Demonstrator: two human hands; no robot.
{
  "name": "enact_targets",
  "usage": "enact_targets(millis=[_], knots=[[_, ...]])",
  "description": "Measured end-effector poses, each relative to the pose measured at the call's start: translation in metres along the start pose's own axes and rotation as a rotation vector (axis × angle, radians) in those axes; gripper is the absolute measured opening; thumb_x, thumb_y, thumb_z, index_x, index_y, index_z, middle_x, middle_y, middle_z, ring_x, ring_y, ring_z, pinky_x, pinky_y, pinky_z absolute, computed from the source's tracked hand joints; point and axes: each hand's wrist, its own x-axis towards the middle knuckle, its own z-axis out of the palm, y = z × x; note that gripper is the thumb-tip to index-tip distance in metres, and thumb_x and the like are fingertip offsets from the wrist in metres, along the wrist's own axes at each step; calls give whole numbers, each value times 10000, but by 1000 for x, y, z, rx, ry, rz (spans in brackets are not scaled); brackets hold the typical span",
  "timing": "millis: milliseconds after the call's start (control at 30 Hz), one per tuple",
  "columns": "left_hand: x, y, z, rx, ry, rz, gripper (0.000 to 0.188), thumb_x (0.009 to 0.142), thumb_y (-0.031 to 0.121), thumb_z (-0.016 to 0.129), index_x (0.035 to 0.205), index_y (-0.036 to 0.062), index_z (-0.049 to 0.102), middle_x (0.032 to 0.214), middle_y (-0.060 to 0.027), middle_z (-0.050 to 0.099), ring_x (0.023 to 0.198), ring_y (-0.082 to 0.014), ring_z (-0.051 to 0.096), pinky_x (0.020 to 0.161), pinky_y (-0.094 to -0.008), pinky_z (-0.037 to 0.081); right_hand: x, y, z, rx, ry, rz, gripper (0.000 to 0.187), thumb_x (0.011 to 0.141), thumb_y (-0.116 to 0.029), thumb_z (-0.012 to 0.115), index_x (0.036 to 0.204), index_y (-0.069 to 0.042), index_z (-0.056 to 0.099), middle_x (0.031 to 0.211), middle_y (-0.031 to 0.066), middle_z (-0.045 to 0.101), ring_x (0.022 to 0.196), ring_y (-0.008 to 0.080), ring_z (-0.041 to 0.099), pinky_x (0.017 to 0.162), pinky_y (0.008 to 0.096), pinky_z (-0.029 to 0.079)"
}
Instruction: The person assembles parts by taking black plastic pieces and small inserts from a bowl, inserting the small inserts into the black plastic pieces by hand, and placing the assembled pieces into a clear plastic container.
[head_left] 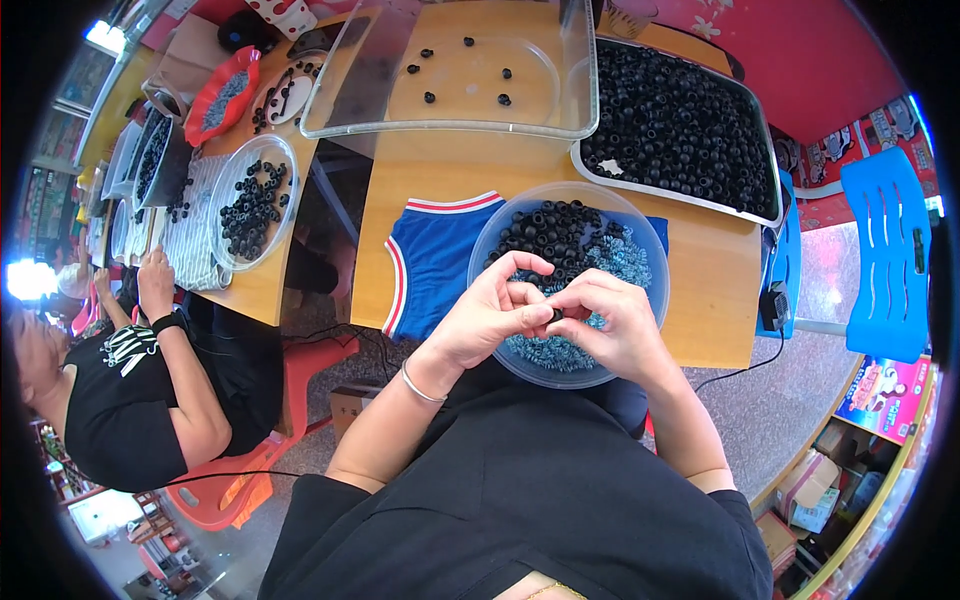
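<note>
My left hand [490,312], with a bracelet on its wrist, and my right hand [613,322] meet over a round clear plastic bowl [655,255]. Pinched between the fingertips of both is a small round black part [556,314]; the fingers cover most of it. Beneath the hands, the bowl holds a heap of black hollow parts [545,232] toward its far left side. Small pale blue, ring-like pieces [622,258] fill its right and near sides. Under the bowl lies a blue cloth garment [440,250] with red and white trim.
A metal tray [680,130] heaped with black parts sits at the back right. Left of it, a large clear bin [455,127] holds several loose ones. A co-worker [150,390] sits at a table on the left, near another bowl [225,195]. A blue chair [885,255] stands right.
</note>
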Motion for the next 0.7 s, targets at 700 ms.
enact_targets(millis=[700], knots=[[54,116,20,823,431,891,73,862,50,667,877,27,600,787,-1,640,730,-46,583,658,-180,470,1,17,-27,108,491,75,237,795,12,680,1029,-28,677,862,48,634,698,83,590,632,207,475]])
